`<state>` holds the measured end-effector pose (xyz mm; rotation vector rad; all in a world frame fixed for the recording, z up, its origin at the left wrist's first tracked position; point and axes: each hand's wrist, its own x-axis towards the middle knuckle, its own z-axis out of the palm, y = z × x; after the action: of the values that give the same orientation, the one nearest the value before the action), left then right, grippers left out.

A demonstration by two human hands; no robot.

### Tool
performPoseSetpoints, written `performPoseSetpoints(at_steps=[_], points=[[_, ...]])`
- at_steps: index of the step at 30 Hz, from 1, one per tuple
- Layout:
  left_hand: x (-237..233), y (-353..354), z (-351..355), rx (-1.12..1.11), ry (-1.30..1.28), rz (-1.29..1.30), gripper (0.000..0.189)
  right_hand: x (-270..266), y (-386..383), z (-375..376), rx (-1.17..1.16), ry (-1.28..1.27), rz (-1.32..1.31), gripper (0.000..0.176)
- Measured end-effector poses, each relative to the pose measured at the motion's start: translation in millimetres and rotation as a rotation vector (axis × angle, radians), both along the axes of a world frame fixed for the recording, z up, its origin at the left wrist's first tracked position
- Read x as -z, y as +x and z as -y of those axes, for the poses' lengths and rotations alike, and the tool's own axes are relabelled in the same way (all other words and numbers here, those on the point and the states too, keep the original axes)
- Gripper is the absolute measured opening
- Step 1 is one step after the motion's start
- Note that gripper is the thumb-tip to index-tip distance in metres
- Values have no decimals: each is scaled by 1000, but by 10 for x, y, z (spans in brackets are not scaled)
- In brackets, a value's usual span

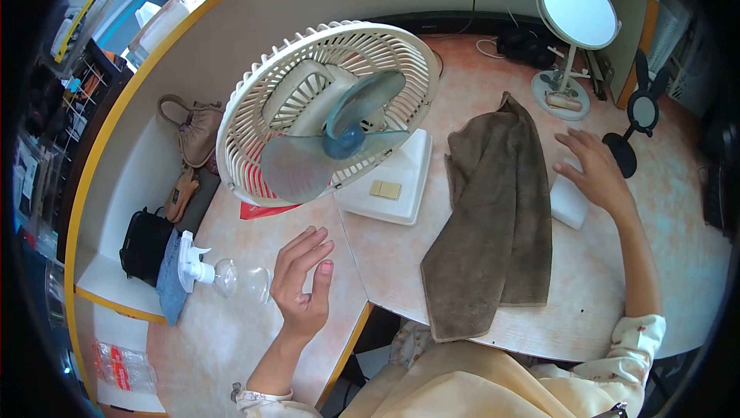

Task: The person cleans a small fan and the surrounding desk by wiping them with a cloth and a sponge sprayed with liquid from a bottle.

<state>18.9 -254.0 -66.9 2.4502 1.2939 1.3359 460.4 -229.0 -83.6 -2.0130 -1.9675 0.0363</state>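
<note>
My left hand (303, 283) is raised over the front left of the desk, its fingers apart and nothing in them. Just left of it is a clear spray bottle (250, 283) with a white trigger head. Over on the right, my right hand (592, 167) has its fingers spread above a white block-like object (569, 202), partly covered by the hand. Between the hands lies a folded brown cloth (493, 225). Behind my left hand stands a table fan (266, 109), its front grille off and its bluish translucent blades (297, 163) exposed, on a white base (412, 179) with beige buttons.
A round mirror (578, 9) on a stand is at the back right, near a small black rabbit-eared mirror (642, 109). Black cables and a dark item (524, 46) lie by the back wall. Bags, including a black case (146, 244), line the left partition (116, 156).
</note>
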Motion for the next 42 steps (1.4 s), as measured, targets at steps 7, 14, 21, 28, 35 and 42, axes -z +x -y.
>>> performPoseSetpoints(at_steps=[7,14,21,28,35,42], points=[[-17,242,100,130,76,-27,16,-99,154,262,143,-272,-367,65],[-83,-97,359,-55,268,-147,17,-190,477,283,46,286,-614,64],[-342,-960,229,-525,591,41,43,-663,-817,523,-274,279,-1194,52],[-213,-1335,106,-393,64,589,55,-351,-2216,407,-313,-327,-1698,37],[-178,-1498,55,-157,-122,808,40,-291,-2623,344,-591,-602,-1672,58],[-158,-1813,119,184,-377,809,45,-212,-2869,231,-859,-502,-1497,52]])
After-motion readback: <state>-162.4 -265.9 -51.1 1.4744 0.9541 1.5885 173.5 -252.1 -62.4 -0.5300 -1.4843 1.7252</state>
